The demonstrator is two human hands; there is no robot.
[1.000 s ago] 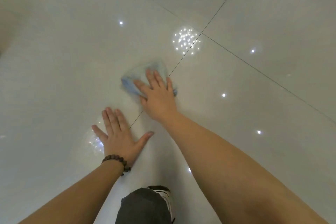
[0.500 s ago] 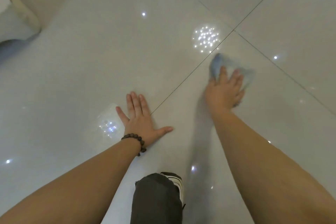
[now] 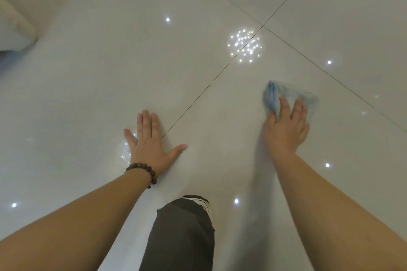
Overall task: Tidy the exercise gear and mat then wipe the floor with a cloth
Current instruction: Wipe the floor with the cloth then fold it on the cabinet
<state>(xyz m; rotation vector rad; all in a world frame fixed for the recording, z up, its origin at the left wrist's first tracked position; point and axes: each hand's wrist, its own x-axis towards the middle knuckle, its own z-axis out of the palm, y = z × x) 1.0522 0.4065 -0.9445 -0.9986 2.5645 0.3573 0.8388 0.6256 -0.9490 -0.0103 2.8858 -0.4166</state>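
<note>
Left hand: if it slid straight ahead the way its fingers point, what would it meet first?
The left hand lies flat on the floor, fingers pointing up the picture. Ahead is bare tile, then probably the thin joint line. The cloth under the right hand lies off to the side.

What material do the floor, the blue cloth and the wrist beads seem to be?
Floor: likely glazed tile, glossy, mirroring lights, thin grout lines. Blue cloth: soft fabric, perhaps microfiber, folded and creased. Wrist beads: dark, matte, possibly wood.
</note>
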